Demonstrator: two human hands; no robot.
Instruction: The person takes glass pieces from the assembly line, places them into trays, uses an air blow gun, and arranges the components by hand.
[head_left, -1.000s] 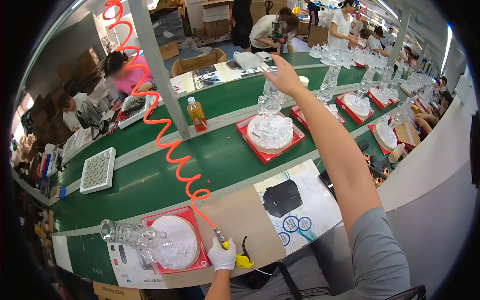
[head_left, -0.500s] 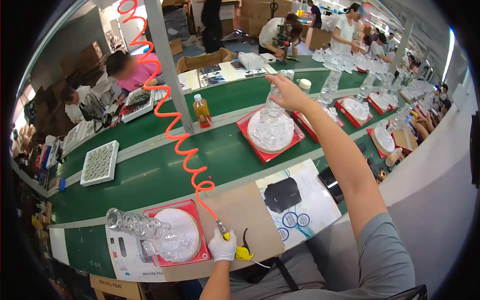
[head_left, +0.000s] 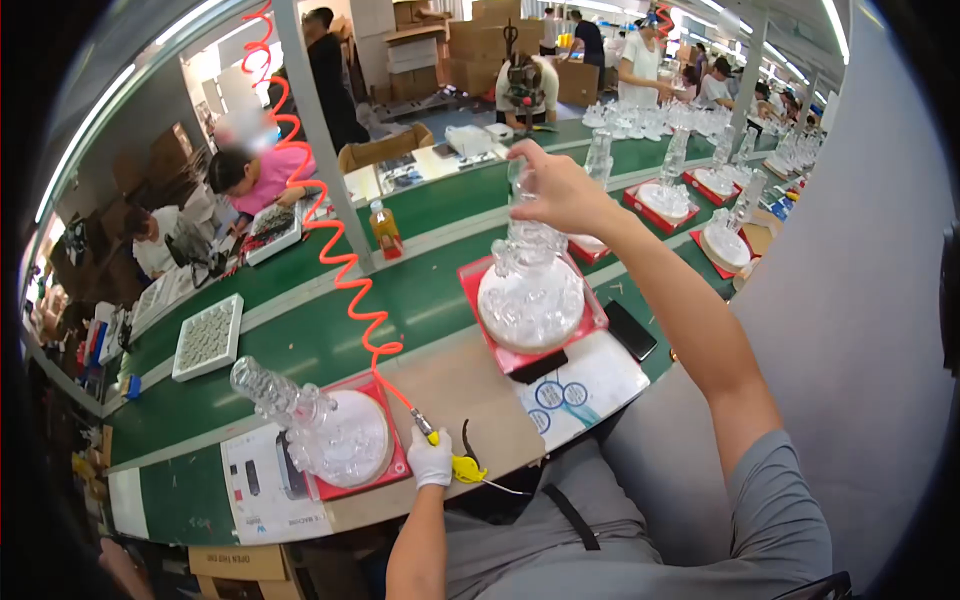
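Note:
My bare right hand (head_left: 560, 188) is closed round the upper tube of a clear glass piece (head_left: 535, 245), whose round white base (head_left: 530, 312) sits on a red tray (head_left: 475, 290). That tray overlaps the near edge of the green belt and the printed cardboard. My gloved left hand (head_left: 431, 460) is wrapped round a yellow air gun (head_left: 466, 469), joined to a coiled orange hose (head_left: 368, 325). Left of that hand, a second clear glass piece (head_left: 285, 402) with a white base (head_left: 352, 440) rests on another red tray (head_left: 402, 462).
A bottle of amber liquid (head_left: 385, 230) stands by the metal post (head_left: 335, 150). A white tray of small parts (head_left: 208, 338) lies on the green belt (head_left: 290, 345). A black phone (head_left: 631, 330) is at the right. More glass pieces and several people line the belts.
My right hand has closed round the glass tube, and that piece with its red tray has come nearer to me, over the printed cardboard. My left hand keeps the air gun. The view has shifted.

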